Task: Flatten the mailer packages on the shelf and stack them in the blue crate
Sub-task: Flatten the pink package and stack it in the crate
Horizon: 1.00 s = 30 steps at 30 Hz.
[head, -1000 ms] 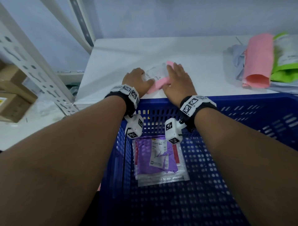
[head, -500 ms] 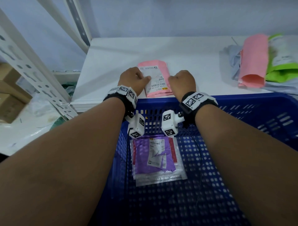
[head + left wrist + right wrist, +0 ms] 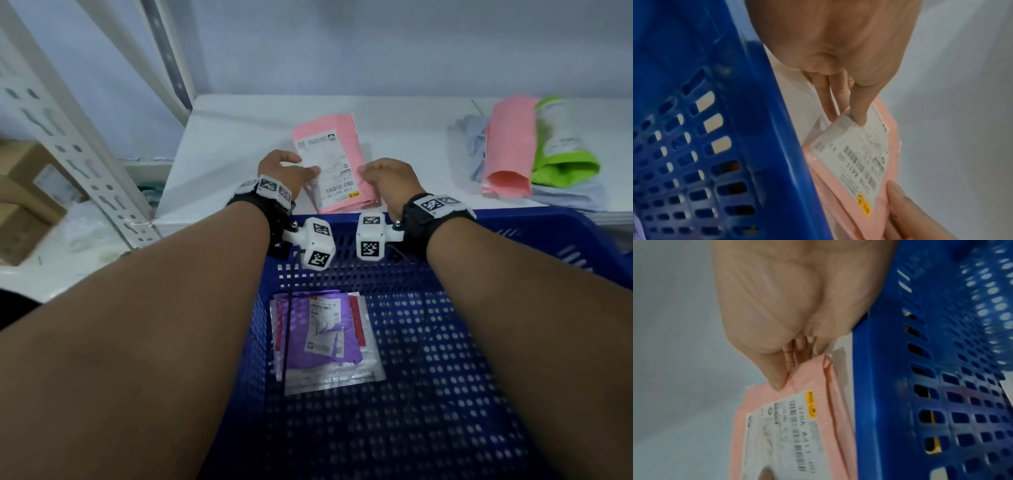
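A pink mailer (image 3: 337, 164) with a white label lies flat on the white shelf (image 3: 239, 123), just behind the blue crate (image 3: 513, 222). My left hand (image 3: 301, 168) pinches its left edge. The left wrist view shows the thumb (image 3: 859, 116) on the label of the mailer (image 3: 885, 162), with fingers under the edge. My right hand (image 3: 368, 169) pinches the right edge, thumb (image 3: 777, 382) on top of the mailer (image 3: 838, 402) and fingers beneath. In the crate, a purple mailer (image 3: 318, 346) tops a flat stack.
At the right end of the shelf lies a pile of mailers, with a pink one (image 3: 507, 150) and a green one (image 3: 561, 154) on grey ones. A perforated white shelf post (image 3: 68, 144) stands at the left, with cardboard boxes (image 3: 20, 192) beyond it.
The pink mailer went from folded under my pressing hands to lying flat. Both hands drew back to its near side edges and now pinch it.
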{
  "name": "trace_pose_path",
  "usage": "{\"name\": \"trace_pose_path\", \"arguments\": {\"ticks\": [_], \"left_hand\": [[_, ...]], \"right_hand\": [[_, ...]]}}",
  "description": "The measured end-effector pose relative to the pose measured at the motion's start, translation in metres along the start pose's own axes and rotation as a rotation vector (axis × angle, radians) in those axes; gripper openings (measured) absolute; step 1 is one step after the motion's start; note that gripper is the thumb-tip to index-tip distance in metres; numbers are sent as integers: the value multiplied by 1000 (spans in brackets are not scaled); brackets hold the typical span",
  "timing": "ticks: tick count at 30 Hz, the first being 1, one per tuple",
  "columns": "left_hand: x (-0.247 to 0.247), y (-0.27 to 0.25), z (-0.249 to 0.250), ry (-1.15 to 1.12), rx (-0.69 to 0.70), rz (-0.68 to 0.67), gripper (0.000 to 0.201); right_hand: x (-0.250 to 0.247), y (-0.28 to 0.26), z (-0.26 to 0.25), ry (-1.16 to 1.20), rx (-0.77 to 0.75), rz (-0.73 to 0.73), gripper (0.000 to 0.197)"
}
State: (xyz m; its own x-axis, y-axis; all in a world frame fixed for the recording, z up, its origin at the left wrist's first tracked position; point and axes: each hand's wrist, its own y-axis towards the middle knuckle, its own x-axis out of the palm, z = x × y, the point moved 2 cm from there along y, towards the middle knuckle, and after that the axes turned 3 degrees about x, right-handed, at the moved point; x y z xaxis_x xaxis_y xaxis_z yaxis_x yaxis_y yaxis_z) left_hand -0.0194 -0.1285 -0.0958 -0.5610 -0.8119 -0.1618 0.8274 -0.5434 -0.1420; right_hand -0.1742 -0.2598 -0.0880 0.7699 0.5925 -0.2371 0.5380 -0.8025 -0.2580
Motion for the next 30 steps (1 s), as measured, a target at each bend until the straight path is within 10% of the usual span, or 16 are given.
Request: {"name": "trace_pose_path", "arguments": {"ticks": [5,15,25,30], "left_hand": [[6,-28,18,-332,-182,-189,44],[-2,-72,41,-248,-166,-395,32],[-24,-111,-66,125,-484,-666,13],[-13,-112,-83,729,-533,-642,39]], "right_hand": [[-24,-21,-14,121,77,-122,24],[-53,-67,-1,243,125,-190,25],[-29,-103,107,2,377,-361,8],[-7,-99,158,-110,469,-391,7]]}}
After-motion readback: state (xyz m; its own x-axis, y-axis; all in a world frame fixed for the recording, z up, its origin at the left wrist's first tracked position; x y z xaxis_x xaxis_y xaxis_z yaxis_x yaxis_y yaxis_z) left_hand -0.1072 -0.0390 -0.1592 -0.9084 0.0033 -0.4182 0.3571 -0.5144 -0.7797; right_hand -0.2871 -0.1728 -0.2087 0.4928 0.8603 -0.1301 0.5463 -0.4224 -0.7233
